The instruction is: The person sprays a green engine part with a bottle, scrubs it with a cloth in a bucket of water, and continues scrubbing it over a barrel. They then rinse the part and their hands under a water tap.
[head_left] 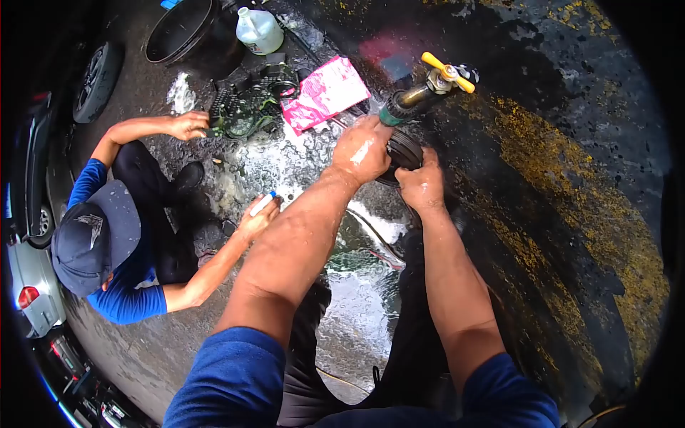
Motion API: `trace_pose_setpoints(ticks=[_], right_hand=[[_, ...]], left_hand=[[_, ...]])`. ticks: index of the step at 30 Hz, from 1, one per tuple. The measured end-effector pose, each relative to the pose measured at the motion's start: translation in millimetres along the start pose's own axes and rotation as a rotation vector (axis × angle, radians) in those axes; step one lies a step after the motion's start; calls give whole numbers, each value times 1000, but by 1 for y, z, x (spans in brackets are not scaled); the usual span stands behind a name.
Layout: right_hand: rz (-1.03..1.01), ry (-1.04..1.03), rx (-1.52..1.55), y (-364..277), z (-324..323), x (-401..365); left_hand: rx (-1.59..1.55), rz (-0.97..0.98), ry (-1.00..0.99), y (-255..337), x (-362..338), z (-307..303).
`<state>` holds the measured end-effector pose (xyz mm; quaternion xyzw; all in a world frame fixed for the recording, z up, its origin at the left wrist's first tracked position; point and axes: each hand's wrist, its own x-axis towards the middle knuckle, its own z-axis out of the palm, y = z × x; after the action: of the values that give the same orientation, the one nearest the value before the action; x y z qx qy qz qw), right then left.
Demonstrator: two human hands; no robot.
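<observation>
Directly under a tap (412,98) with a yellow handle and a green end, my two hands grip a black ribbed round part (406,149). My left hand (362,148) is closed on its left side, its back wet and shiny, with the fingers mostly hidden behind the part and the tap end. On the lower right, my right hand (422,182) has its fingers wrapped round the edge, thumb towards the left hand. Beside my left hand lies a pink and white flat packet (325,95) on the wet floor.
A co-worker (135,242) squats on the left, one hand at a dark, chain-like heap (242,107), the other holding a small blue and white thing (263,203). A black tub (182,36) and a translucent jug (259,31) stand at the top. Foamy water covers the floor.
</observation>
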<state>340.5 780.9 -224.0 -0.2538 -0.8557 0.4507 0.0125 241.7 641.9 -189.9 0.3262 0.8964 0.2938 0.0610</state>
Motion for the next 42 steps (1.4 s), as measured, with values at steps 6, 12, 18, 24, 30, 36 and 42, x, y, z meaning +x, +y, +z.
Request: trace_pose_setpoints(ticks=[6, 12, 18, 24, 30, 36, 42], right_hand=[[47, 60, 514, -2, 1, -16], [302, 31, 1085, 12, 14, -26], [390, -68, 1008, 26, -4, -13], [-18, -133, -246, -18, -15, 14], [2, -42, -9, -2, 2, -1], [122, 75, 645, 7, 18, -18], [309, 26, 1282, 5, 18, -23]], left_hand=[[-629, -464, 267, -14, -16, 31], [-1499, -623, 68, -28, -38, 56], [-767, -466, 91, -21, -12, 32], [83, -9, -373, 19, 19, -13], [-126, -170, 26, -15, -13, 18], [-709, -464, 295, -23, -23, 42], [-1231, -678, 53, -29, -36, 43]])
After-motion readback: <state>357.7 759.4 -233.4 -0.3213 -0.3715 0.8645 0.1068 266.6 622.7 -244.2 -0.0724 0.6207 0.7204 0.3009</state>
